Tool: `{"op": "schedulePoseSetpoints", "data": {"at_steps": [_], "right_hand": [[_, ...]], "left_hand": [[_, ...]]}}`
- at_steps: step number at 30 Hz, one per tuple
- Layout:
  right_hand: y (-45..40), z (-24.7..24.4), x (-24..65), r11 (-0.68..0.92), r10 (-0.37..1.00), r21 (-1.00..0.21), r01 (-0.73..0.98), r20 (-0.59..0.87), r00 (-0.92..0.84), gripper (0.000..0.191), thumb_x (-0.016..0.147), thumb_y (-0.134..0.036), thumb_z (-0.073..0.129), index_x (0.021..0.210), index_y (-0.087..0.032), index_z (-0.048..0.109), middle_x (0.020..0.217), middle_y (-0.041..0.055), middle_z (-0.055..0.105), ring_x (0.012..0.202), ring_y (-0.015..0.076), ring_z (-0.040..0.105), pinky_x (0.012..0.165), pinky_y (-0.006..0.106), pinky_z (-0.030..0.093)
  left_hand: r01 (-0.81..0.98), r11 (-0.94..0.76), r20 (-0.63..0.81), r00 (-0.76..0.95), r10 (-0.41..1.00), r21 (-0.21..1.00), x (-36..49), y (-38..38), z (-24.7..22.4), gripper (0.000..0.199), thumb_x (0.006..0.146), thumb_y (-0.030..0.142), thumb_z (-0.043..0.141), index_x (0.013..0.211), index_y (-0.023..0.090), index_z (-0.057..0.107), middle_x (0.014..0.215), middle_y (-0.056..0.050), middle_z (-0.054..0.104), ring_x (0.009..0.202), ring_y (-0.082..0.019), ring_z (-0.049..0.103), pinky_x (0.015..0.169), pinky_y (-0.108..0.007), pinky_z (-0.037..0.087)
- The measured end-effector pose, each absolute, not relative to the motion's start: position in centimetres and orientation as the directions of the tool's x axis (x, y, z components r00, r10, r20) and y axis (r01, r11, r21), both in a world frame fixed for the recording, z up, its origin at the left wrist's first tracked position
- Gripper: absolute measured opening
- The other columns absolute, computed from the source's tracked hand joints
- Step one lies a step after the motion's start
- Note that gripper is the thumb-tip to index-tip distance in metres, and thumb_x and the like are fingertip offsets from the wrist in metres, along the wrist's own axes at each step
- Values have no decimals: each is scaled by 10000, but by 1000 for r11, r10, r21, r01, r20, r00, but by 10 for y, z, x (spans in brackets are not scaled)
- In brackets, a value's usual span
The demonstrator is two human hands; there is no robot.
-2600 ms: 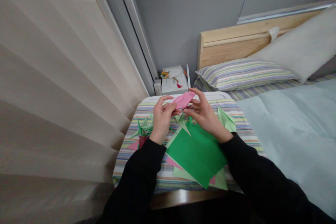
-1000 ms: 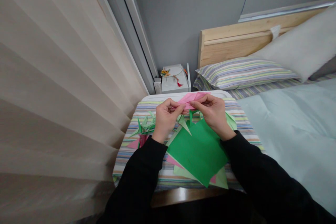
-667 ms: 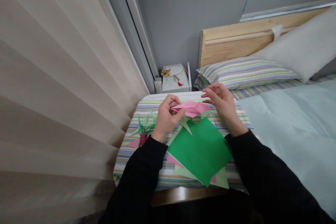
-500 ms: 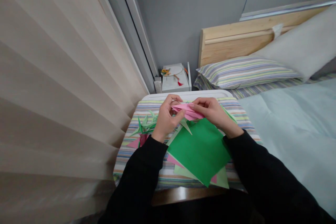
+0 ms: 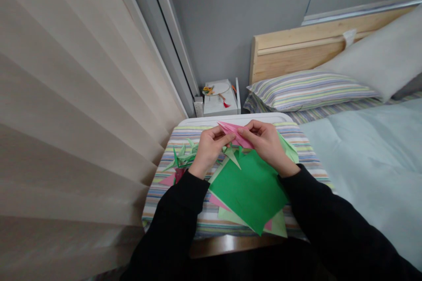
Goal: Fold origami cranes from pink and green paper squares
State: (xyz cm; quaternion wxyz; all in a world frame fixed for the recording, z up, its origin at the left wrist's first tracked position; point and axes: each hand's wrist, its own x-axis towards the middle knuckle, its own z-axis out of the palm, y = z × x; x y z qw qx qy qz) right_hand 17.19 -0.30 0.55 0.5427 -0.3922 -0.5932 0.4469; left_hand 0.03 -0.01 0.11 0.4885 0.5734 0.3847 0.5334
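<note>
Between my two hands is a folded piece of pink origami paper (image 5: 235, 131), its narrow point aimed to the upper left. My left hand (image 5: 211, 147) pinches it near that pointed end, thumb on the near face. On the other end, my right hand (image 5: 263, 140) has its thumb and fingers closed. Below them lies a green paper sheet (image 5: 249, 189) on top of pink and light green sheets. Several folded green paper cranes (image 5: 184, 157) sit left of my left hand, with a pink folded paper (image 5: 169, 179) beside them. A pale green folded piece (image 5: 233, 156) lies under my hands.
A striped cloth (image 5: 154, 197) covers the small table. Beyond it stands a white cabinet (image 5: 216, 106) bearing scissors and a red tassel. The bed (image 5: 362, 149) is to the right, a pleated curtain (image 5: 82, 140) to the left.
The pink paper has turned in my hands, its point now lifted and tilted up to the left. My left fingers have closed in lower along it.
</note>
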Motion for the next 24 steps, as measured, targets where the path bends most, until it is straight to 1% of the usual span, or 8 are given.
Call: {"op": "schedulePoseSetpoints", "data": {"at_steps": [5, 8, 12, 16, 18, 20, 22, 24], "right_hand": [[-4, 6, 170, 277, 953, -959, -52, 282, -115, 418, 751, -547, 801, 650, -190, 606, 572, -20, 562, 526, 108, 437, 496, 256, 309], [-4, 6, 170, 276, 951, -959, -59, 281, -126, 422, 752, -549, 802, 652, -187, 610, 583, -14, 575, 533, 109, 446, 497, 255, 309], [-4, 5, 170, 294, 941, -956, 12, 287, -178, 452, 792, -590, 753, 643, -185, 620, 550, -26, 540, 512, 104, 426, 485, 252, 299], [-4, 6, 171, 261, 924, -964, 56, 232, -304, 470, 786, -621, 742, 673, -171, 671, 603, 5, 619, 552, 135, 523, 528, 266, 414], [-4, 6, 171, 222, 928, -974, 31, 202, -314, 454, 763, -616, 762, 698, -174, 681, 641, 18, 650, 580, 157, 565, 556, 285, 463], [-3, 5, 171, 190, 938, -982, 7, 179, -296, 434, 750, -601, 776, 696, -184, 668, 639, 14, 640, 582, 163, 570, 562, 294, 479], [-3, 6, 171, 181, 942, -983, -3, 175, -288, 417, 753, -582, 773, 688, -189, 648, 619, 2, 612, 565, 154, 549, 552, 289, 462], [-3, 7, 171, 215, 936, -976, 20, 200, -291, 414, 765, -562, 761, 657, -190, 613, 581, -19, 555, 534, 132, 492, 524, 269, 400]], "left_hand": [[-55, -238, 243, 122, 962, 970, 0, -2, 4, 266, 731, 393, 846, 751, 145, 754, 636, -4, 651, 556, -99, 506, 540, -229, 396], [-53, -241, 246, 100, 964, 969, 1, -2, 4, 258, 716, 378, 856, 744, 141, 756, 631, -5, 656, 552, -98, 510, 539, -229, 403], [-58, -248, 251, 56, 966, 967, 0, 0, 1, 224, 693, 326, 866, 708, 141, 741, 603, 5, 641, 548, -101, 517, 538, -229, 402], [-103, -241, 247, 43, 968, 965, -2, 3, -3, 214, 689, 306, 860, 711, 140, 726, 632, -1, 656, 576, -114, 551, 569, -238, 429], [-119, -247, 254, 53, 966, 962, -3, 3, -3, 238, 703, 333, 858, 717, 145, 713, 643, 1, 645, 582, -110, 543, 571, -234, 428], [-146, -260, 271, 68, 960, 955, -3, 3, -2, 272, 747, 386, 834, 717, 154, 695, 645, 9, 612, 593, -104, 525, 573, -227, 423], [-177, -276, 292, 67, 954, 945, -3, 2, -1, 304, 791, 425, 798, 705, 162, 672, 636, 17, 568, 601, -102, 511, 577, -223, 419], [-189, -287, 302, 54, 952, 939, -3, 2, 0, 313, 804, 425, 789, 691, 164, 657, 634, 21, 542, 605, -99, 503, 582, -219, 417]]}}
